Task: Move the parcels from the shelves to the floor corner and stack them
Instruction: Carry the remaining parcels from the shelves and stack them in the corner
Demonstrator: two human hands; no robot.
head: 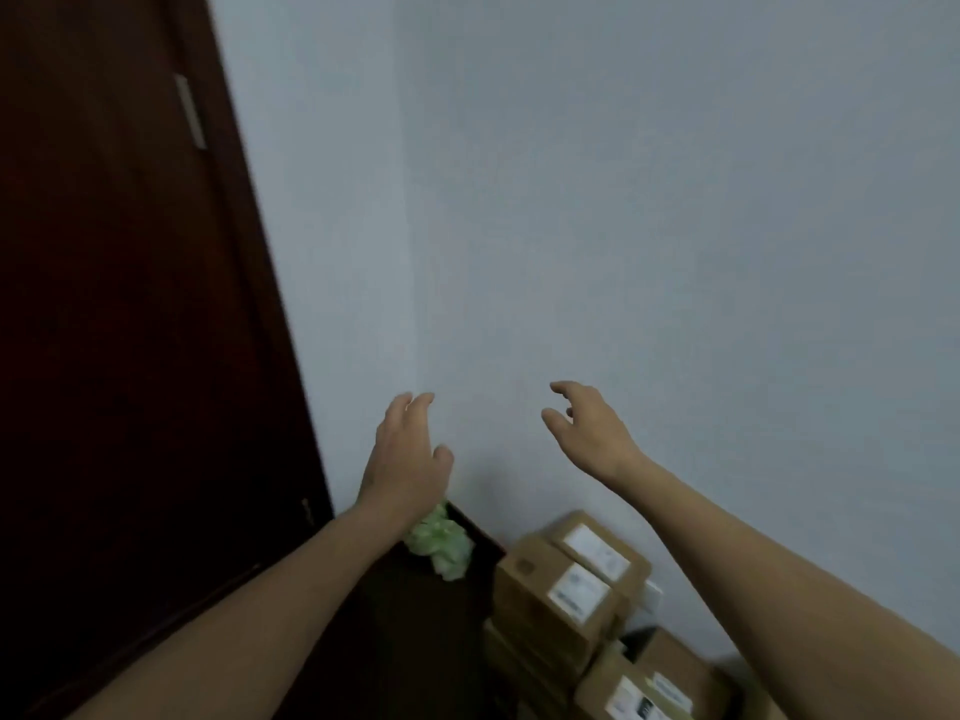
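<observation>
brown cardboard parcels [566, 589], white labels, stacked

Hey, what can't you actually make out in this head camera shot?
- Lower brown cardboard parcels: cut off by the bottom edge, so the stack's base is unseen.
- White parcel labels: print too blurred to read.
- Pale green crumpled material in the dark box: partly behind the left hand.

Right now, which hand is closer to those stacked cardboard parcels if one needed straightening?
Probably the right hand: it hangs open roughly above the stacked parcels by the wall. The left hand, also empty, hovers over the dark bin with green packing, farther left.
</observation>
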